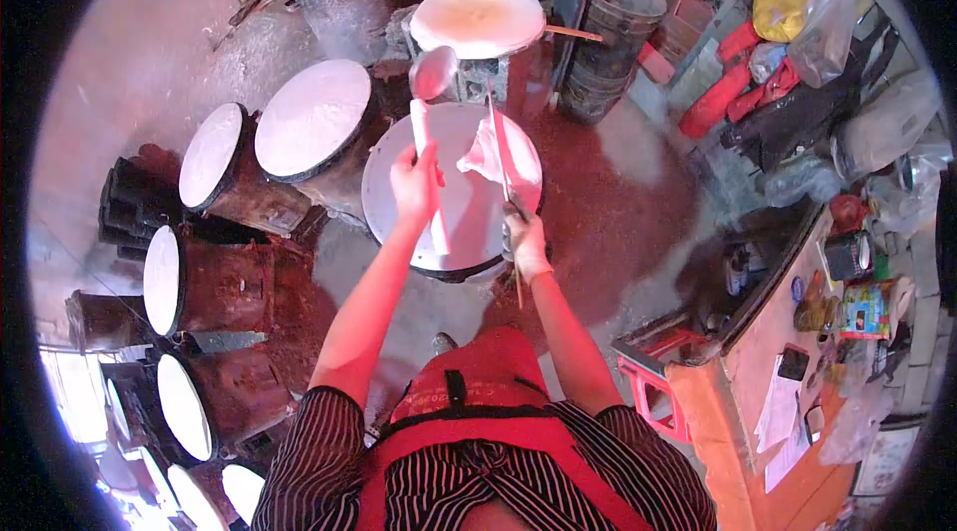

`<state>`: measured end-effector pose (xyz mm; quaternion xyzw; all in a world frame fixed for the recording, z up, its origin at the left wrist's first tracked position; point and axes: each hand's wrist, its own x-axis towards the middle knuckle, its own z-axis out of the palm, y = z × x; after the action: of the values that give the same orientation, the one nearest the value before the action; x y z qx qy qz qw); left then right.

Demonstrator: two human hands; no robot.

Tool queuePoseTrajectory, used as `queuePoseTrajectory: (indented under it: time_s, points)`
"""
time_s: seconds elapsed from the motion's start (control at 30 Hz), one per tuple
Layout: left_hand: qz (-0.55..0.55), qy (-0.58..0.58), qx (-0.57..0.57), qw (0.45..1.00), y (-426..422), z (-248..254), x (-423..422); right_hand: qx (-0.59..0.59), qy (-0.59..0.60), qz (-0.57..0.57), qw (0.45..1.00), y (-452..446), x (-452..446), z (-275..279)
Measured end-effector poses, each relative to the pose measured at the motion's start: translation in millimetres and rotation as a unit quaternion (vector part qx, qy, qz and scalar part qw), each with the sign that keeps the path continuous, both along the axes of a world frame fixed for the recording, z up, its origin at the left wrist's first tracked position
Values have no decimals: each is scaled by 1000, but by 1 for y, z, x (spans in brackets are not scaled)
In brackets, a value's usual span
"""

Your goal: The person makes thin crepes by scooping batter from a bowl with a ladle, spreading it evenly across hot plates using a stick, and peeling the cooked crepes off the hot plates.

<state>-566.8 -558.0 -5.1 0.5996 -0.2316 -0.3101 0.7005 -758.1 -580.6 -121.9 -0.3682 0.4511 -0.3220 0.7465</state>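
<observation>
Ladle [435, 73] is held in the left hand [417, 184], the fingers being wrapped round its long white handle. Its bowl is pointed away from the body and is seen just past the far rim of a round plate [469, 214]. A thin stick-like tool [502, 150] is gripped in the right hand [525, 238] with the fingers folded closely about it. Over the plate, a crumpled white sheet [482, 152] is seen at the tool's left side; whether its lower edge is in contact with the plate cannot be told. The two hands are kept apart, above the plate's near half.

A second round plate [478, 20], yellowish at its middle, is located beyond the first, with a wooden stick [574, 33] at its right edge. Further pale round tops [314, 118] on dark stands are observed along the left. A dark barrel [612, 40] is noted at the far right. On the table [740, 363] at the right, a phone [793, 363] and papers [780, 413] are found. A red apron [477, 371] is worn over striped sleeves [321, 451].
</observation>
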Motion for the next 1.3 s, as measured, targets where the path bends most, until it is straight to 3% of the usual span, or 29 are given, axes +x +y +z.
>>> queuePoseTrajectory:
  time_s: [0.03, 0.1, 0.17, 0.23, 0.3, 0.33, 0.37, 0.4, 0.43, 0.47, 0.5, 0.57, 0.6, 0.67, 0.73, 0.83, 0.93, 0.97, 1.03, 1.1, 1.13, 1.17, 1.2, 1.23, 1.27, 1.3]
  points:
    - [-16, 37, 12, 999, 11, -3, 13, 76, -5, -29, 997, 14, -3, 44]
    - [-65, 126, 94, 985, 47, 2, 33, 18, -98, -126, 987, 47, -4, 5]
    - [-85, 207, 108, 969, 98, -13, 47, -85, -53, -181, 978, 89, -5, -12]
    - [-109, 238, 154, 953, 152, -30, 53, -27, -69, -254, 964, 125, 17, -41]
    - [-75, 213, 174, 958, 201, -17, 33, 22, -50, -222, 973, 136, 45, -5]
    - [-68, 228, 177, 955, 224, -15, 29, 4, -115, -217, 969, 119, 60, -50]
    - [-61, 243, 180, 951, 244, -15, 28, -161, 30, -228, 960, 93, 88, -94]
    - [-63, 244, 178, 951, 261, -18, 27, -102, -30, -245, 964, 91, 105, -46]
    - [-40, 240, 185, 952, 276, -20, 25, -402, 133, -304, 853, 53, 131, -102]
    - [-16, 237, 192, 952, 290, -23, 25, -182, 83, -244, 949, 60, 135, -29]
    - [-18, 239, 191, 952, 304, -29, 29, -256, 84, -204, 941, 47, 139, -43]
    - [-2, 317, 189, 929, 335, -54, 48, -171, 36, -88, 981, 26, 132, -61]
    - [-13, 339, 181, 923, 355, -78, 60, -67, 44, -7, 997, 39, 114, -7]
    - [-20, 409, 194, 891, 388, -117, 82, 56, 112, -1, 992, 54, 84, 24]
    - [1, 468, 196, 862, 411, -131, 94, -40, 35, -69, 996, 94, 49, 17]
    - [24, 469, 224, 854, 444, -162, 105, -34, 77, -216, 973, 135, 40, 31]
    - [76, 471, 221, 851, 457, -179, 108, -72, 47, -155, 984, 121, 50, -16]
    - [105, 466, 221, 850, 461, -180, 106, -90, 106, -126, 982, 109, 64, -28]
    - [131, 445, 222, 858, 451, -140, 92, -272, 144, -81, 948, 79, 82, -70]
    - [163, 432, 203, 863, 445, -129, 84, -212, 129, -44, 968, 69, 103, -48]
    - [168, 433, 198, 863, 454, -162, 88, -96, 95, -27, 990, 85, 102, 11]
    - [170, 436, 196, 862, 472, -222, 99, -99, 94, -19, 990, 80, 97, 6]
    - [173, 439, 193, 860, 481, -254, 100, -112, 94, 63, 987, 71, 87, -4]
    - [181, 440, 187, 859, 477, -243, 89, -124, 93, 147, 977, 66, 77, 3]
    - [223, 430, 167, 859, 477, -232, 74, -82, 90, 161, 979, 67, 55, 10]
    - [264, 419, 148, 856, 475, -221, 62, -38, 99, 182, 978, 76, 33, 66]
